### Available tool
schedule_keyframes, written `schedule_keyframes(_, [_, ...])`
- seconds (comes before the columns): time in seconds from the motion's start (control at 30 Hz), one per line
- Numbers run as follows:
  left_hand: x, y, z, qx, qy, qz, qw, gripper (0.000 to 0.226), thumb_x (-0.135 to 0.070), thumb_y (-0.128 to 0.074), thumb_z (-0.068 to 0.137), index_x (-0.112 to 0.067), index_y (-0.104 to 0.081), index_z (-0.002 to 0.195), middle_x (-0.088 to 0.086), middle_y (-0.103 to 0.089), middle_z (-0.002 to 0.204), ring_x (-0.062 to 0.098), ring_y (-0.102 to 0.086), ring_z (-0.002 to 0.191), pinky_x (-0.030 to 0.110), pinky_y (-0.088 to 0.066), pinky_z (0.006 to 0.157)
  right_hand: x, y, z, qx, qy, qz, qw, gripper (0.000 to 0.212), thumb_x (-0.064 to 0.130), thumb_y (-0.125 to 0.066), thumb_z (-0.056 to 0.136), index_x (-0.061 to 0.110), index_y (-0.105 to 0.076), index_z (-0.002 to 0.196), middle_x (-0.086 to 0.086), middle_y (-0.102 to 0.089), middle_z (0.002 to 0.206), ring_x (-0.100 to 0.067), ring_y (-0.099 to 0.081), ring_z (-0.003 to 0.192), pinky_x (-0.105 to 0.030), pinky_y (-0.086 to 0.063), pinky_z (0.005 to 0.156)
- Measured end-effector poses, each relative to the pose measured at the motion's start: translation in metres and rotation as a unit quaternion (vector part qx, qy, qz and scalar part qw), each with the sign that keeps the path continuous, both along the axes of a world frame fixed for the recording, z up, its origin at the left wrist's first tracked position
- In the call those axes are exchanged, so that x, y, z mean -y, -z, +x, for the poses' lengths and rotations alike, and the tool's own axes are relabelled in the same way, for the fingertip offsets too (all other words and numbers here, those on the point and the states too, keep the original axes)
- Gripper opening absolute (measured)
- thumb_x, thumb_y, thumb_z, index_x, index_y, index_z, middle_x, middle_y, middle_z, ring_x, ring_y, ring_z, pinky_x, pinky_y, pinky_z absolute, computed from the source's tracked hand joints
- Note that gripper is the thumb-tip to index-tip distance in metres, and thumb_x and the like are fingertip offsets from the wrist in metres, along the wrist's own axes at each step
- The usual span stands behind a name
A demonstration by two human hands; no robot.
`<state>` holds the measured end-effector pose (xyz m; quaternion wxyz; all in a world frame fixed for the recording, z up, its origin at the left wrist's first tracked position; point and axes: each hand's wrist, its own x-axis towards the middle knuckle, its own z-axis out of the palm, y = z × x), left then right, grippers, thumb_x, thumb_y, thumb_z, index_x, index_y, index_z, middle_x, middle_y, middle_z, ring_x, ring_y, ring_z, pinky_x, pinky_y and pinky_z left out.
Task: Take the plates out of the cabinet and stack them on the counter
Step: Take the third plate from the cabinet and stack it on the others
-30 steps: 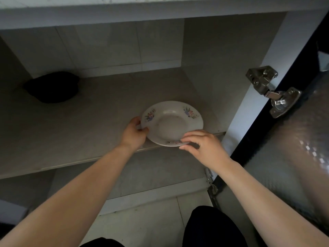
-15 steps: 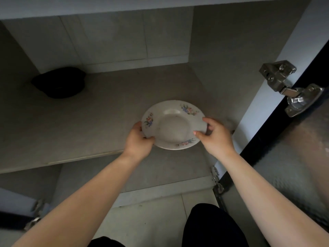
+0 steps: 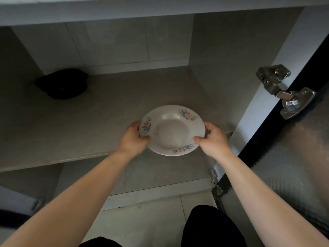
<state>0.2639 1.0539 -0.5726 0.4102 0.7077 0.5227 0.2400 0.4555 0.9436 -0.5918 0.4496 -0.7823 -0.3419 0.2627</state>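
A white deep plate (image 3: 171, 130) with small flower prints on its rim is lifted just over the front edge of the cabinet shelf (image 3: 89, 125). My left hand (image 3: 134, 138) grips its left rim, thumb on top. My right hand (image 3: 212, 138) grips the right rim the same way. The plate tilts slightly toward me. No other plate shows on the shelf.
A black round object (image 3: 61, 83) lies at the shelf's back left. The cabinet door (image 3: 293, 166) stands open on the right with a metal hinge (image 3: 283, 91). The counter's underside (image 3: 160, 9) runs across the top. Below are the lower compartment and pale floor tiles (image 3: 142, 223).
Both hands have taken hold of the plate's rim and lifted it off the shelf toward me; the right hand moved from the front rim to the right rim.
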Motion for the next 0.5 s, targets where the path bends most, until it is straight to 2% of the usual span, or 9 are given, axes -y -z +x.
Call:
schedule_keyframes(0.1, [0.007, 0.005, -0.008, -0.026, 0.006, 0.024, 0.999, 0.044, -0.001, -0.065, 0.075, -0.010, -0.055, 0.117, -0.002, -0.056, 0.096, 0.018, -0.056, 0.090, 0.024, -0.041, 0.075, 0.007, -0.001, -0.003, -0.018, -0.011, 0.002, 1.000, 0.048, 0.004, -0.069, 0.077, 0.020, -0.053, 0.120, 0.007, -0.059, 0.103, -0.014, -0.058, 0.096, -0.021, -0.048, 0.070])
schedule_keyframes(0.23, [0.005, -0.001, -0.010, -0.043, 0.028, 0.019, 0.998, 0.047, -0.003, -0.065, 0.074, -0.010, -0.053, 0.119, -0.001, -0.057, 0.097, 0.021, -0.057, 0.092, 0.025, -0.040, 0.076, 0.014, 0.000, -0.008, -0.035, -0.009, 0.000, 0.999, 0.057, 0.005, -0.069, 0.078, 0.020, -0.046, 0.127, 0.009, -0.056, 0.103, -0.014, -0.057, 0.097, -0.020, -0.048, 0.069])
schedule_keyframes(0.37, [0.003, -0.005, -0.004, -0.047, 0.017, -0.003, 0.999, 0.045, -0.004, -0.065, 0.076, -0.010, -0.054, 0.118, 0.008, -0.063, 0.107, 0.029, -0.060, 0.105, 0.030, -0.046, 0.082, 0.015, -0.004, -0.011, -0.043, -0.006, 0.003, 0.999, 0.055, 0.005, -0.069, 0.079, 0.021, -0.048, 0.127, 0.013, -0.056, 0.098, -0.013, -0.057, 0.097, -0.022, -0.048, 0.069])
schedule_keyframes(0.5, [0.011, -0.003, -0.010, -0.027, -0.002, -0.012, 1.000, 0.046, -0.001, -0.066, 0.075, -0.009, -0.054, 0.119, 0.001, -0.056, 0.098, 0.024, -0.058, 0.099, 0.026, -0.042, 0.079, 0.020, -0.006, -0.016, -0.044, 0.001, 0.008, 0.999, 0.054, 0.002, -0.067, 0.079, 0.020, -0.049, 0.126, 0.018, -0.052, 0.091, -0.015, -0.060, 0.098, -0.019, -0.047, 0.064])
